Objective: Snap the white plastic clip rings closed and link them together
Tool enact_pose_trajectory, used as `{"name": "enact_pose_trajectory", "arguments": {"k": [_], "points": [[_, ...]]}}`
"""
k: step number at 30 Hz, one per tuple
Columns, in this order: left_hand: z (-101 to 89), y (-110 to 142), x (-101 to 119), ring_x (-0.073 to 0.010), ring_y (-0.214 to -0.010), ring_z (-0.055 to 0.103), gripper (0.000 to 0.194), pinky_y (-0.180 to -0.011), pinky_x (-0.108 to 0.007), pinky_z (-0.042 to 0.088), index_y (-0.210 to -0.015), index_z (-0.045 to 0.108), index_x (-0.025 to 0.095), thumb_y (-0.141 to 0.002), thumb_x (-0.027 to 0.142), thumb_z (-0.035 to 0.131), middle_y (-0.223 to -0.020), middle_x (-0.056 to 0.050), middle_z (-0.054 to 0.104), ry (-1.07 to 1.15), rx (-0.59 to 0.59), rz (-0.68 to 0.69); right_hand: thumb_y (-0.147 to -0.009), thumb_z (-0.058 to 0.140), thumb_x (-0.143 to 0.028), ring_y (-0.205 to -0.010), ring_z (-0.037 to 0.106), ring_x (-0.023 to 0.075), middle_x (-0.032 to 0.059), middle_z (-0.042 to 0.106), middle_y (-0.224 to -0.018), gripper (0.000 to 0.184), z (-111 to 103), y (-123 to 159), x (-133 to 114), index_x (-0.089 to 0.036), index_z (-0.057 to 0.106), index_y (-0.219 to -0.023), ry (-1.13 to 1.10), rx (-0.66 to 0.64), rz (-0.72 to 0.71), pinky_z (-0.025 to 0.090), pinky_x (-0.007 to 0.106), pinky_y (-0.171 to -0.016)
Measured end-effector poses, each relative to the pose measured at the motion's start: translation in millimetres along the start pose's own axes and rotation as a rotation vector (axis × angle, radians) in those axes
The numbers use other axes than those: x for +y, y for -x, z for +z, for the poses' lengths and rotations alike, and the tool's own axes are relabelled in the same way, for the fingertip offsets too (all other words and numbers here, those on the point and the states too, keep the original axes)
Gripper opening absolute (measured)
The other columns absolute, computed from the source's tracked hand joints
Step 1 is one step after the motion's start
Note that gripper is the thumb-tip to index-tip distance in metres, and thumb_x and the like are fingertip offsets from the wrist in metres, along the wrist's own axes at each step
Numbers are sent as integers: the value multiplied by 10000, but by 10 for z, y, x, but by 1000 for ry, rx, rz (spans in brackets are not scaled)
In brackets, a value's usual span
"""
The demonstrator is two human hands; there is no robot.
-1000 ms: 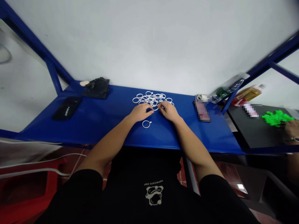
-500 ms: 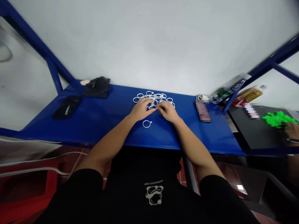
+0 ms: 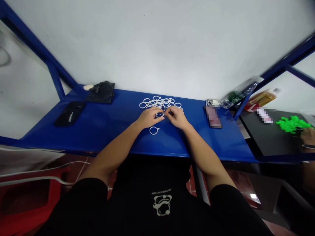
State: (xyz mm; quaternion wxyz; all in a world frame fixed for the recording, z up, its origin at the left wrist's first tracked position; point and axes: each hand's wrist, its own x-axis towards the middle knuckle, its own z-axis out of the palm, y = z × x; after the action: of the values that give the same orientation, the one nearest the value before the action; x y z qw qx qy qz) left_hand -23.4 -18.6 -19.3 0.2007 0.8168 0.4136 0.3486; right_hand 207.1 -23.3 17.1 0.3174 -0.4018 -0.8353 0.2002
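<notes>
My left hand [image 3: 148, 117] is curled with thumb and forefinger around a thin white ring [image 3: 159, 115], which lies between my two hands. Close beside it on the right, my right hand [image 3: 175, 117] has thumb and fingertips pinched together by the ring's edge; what they pinch is too small to make out. Just beyond the fingertips lies a loose pile of white rings [image 3: 157, 103] with small tabs, partly covered by my hands. One single white ring with a tab [image 3: 154, 130] lies apart, nearer to me on the blue table [image 3: 110, 124].
On the left are a black pouch-like item [image 3: 70, 113] and a crumpled black bag [image 3: 102, 91]. A blurred-out phone-like object [image 3: 213, 116], a coiled white cable [image 3: 213, 102] and a clear bottle [image 3: 240, 93] lie right. Another person's hand [image 3: 308, 136] is near green pieces [image 3: 292, 124].
My left hand has drawn slightly back toward me from the pile, and more of the ring between my hands shows. My right hand has hardly moved. The view has shifted slightly.
</notes>
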Motion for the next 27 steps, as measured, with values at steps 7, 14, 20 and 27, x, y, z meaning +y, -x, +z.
{"name": "enact_pose_trajectory", "arguments": {"k": [7,14,20,27], "points": [[-8,6,2,-127,-717,630,297,-788,-318,560,-1217,784,241,-959,387,778,-1266,-80,777,9,1,31,-929,537,-160,-846,639,200,54,739,-951,135,-7,4,-19,-233,648,-903,-2,-10,-16,506,318,-795],[-57,-22,46,-166,-815,690,248,-808,-318,562,-1148,805,231,-956,386,782,-1135,-65,807,-1,11,8,-1023,485,-212,-960,645,240,88,722,-1032,160,64,-10,21,-238,641,-999,30,-31,-33,517,369,-894],[-79,-32,63,-170,-810,695,216,-787,-312,548,-1095,815,235,-971,401,756,-995,-42,805,6,33,16,-1089,386,-230,-1024,627,246,105,685,-1066,232,99,-3,-26,-244,608,-1022,39,-3,-164,509,380,-933],[-103,3,80,-158,-741,675,268,-775,-321,547,-1126,825,224,-950,405,735,-979,-49,809,27,-21,16,-1062,585,-388,-828,658,212,65,760,-1004,261,-125,20,77,-223,676,-1243,37,0,28,522,331,-804]]}}
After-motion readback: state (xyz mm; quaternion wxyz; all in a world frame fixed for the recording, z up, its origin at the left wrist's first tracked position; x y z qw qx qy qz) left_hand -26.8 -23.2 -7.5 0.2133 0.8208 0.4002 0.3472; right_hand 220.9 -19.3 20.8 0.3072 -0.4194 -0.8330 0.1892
